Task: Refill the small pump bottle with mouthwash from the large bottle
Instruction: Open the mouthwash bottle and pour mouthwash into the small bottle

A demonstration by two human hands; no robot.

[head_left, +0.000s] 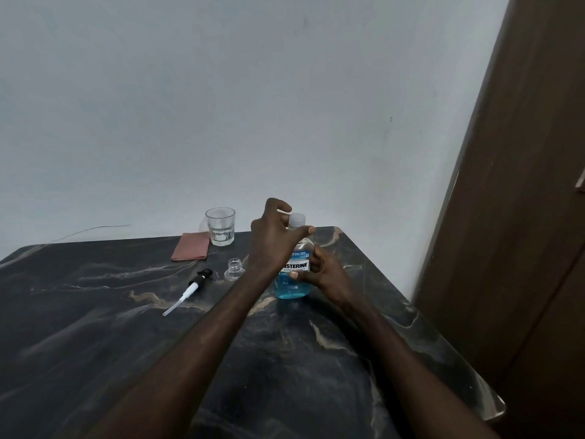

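The large mouthwash bottle (292, 285) stands upright on the dark marble table (95, 327), blue liquid filling its lower part. My right hand (323, 272) wraps its labelled body from the right. My left hand (272, 236) reaches across from the left and curls over its pale cap (298, 218), with the thumb lying across the neck. Just left of it the small clear bottle (234, 271) stands open, without its pump, partly hidden by my left wrist. The pump head with its white tube (189, 287) lies flat on the table further left.
An empty drinking glass (220, 226) and a folded reddish cloth (191, 246) sit at the table's back edge by the white wall. A brown door (522, 217) stands close along the table's right edge. A thin wire (91, 230) runs along the wall at left.
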